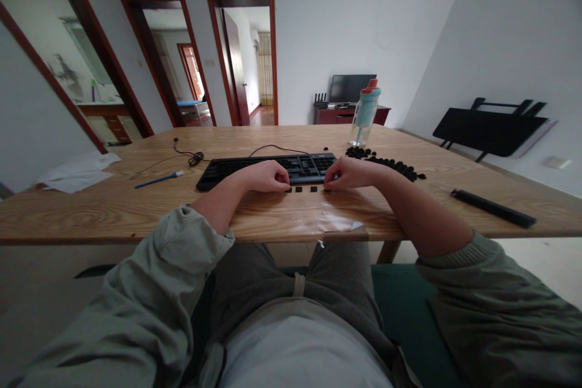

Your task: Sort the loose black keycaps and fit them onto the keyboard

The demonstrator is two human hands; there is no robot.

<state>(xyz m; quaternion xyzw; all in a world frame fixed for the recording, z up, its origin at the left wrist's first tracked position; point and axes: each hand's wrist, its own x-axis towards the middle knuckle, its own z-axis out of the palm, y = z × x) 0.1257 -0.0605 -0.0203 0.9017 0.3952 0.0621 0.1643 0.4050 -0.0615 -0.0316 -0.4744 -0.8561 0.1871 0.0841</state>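
Note:
A black keyboard lies across the table in front of me, and part of it is hidden behind my hands. Along its near edge, two loose black keycaps sit apart on the wood between my hands. My left hand is closed in a pinch on another keycap at the left end of this row. At the right end, my right hand pinches a small black keycap against the tabletop; my fingers cover most of it.
Piles of black keycaps lie behind my right forearm, near a clear bottle. A black bar rests at right. At left are a blue brush, a coiled cable and white paper. Clear film covers the front edge.

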